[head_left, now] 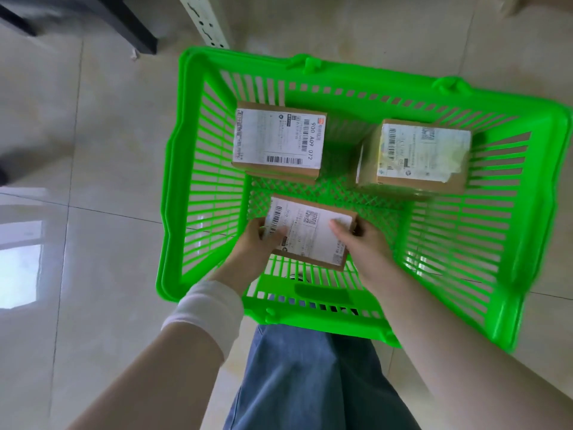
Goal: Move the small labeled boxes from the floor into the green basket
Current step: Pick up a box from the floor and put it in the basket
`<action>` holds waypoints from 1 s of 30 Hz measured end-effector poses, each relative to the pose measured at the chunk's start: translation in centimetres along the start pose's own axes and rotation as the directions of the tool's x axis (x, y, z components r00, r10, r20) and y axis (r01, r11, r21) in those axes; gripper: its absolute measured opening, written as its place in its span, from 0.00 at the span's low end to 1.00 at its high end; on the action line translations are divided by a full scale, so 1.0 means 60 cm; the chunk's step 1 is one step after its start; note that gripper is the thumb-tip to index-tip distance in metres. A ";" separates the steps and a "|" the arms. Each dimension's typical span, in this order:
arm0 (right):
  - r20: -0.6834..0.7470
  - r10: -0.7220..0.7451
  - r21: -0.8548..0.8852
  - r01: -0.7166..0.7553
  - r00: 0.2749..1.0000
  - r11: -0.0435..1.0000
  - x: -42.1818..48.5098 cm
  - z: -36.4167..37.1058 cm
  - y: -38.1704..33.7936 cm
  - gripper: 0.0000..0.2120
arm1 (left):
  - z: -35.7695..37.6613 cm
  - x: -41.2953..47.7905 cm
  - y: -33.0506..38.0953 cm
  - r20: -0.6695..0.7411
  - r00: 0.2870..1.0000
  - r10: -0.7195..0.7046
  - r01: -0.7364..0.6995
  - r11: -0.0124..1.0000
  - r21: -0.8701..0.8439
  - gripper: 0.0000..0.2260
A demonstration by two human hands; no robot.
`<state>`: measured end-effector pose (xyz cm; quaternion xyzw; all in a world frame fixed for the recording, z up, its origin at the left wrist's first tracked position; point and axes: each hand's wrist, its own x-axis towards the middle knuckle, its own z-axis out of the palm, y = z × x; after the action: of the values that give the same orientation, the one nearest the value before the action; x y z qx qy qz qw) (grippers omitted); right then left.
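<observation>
Both hands hold one small labeled box [308, 234] inside the green basket [347, 85], near its front wall: the left hand [254, 243] has its grip closed on the box's left edge, the right hand [359, 243] on its right. Two other labeled boxes [279, 139] [418, 156] sit at the back of the basket, well apart from each other.

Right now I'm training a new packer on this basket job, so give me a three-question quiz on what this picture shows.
1. True or false: both hands, left hand and right hand, grip the nearest box.
2. How many labeled boxes are inside the green basket's walls?
3. Which box looks tallest? A) far-left box B) far-right box C) nearest box

Key: 1 true; 2 three; 3 B
</observation>
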<state>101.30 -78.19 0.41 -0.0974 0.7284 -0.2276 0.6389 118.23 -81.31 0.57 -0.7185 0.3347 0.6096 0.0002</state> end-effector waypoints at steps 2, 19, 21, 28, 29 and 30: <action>-0.004 0.012 -0.024 -0.012 1.000 1.000 0.026 0.033 0.008 0.13 | -0.013 0.025 -0.010 -0.048 0.999 -0.025 0.027 0.999 0.046 0.16; 0.117 0.055 -0.180 -0.033 0.992 0.983 0.094 0.108 0.045 0.17 | -0.037 0.114 -0.044 -0.233 0.951 -0.204 0.276 0.898 0.341 0.17; 0.093 0.102 -0.184 -0.084 0.990 0.979 0.078 0.102 0.028 0.24 | -0.032 0.099 -0.028 -0.275 0.936 -0.219 0.303 0.900 0.313 0.20; -0.034 0.098 -0.101 -0.101 0.995 0.990 -0.108 0.031 -0.066 0.41 | -0.009 -0.099 0.092 -0.342 0.938 -0.061 0.159 0.951 0.265 0.25; -0.044 0.079 -0.047 -0.081 0.996 0.996 -0.147 0.018 -0.081 0.40 | -0.001 -0.136 0.114 -0.311 0.949 -0.043 0.125 0.960 0.251 0.25; -0.060 0.064 0.012 -0.063 0.996 0.998 -0.187 0.005 -0.098 0.39 | 0.009 -0.173 0.137 -0.282 0.959 -0.032 0.100 0.968 0.229 0.24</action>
<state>102.56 -78.54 13.01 -0.0642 0.7488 -0.2138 0.6241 113.46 -82.52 12.88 -0.8020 0.3786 0.4579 0.0613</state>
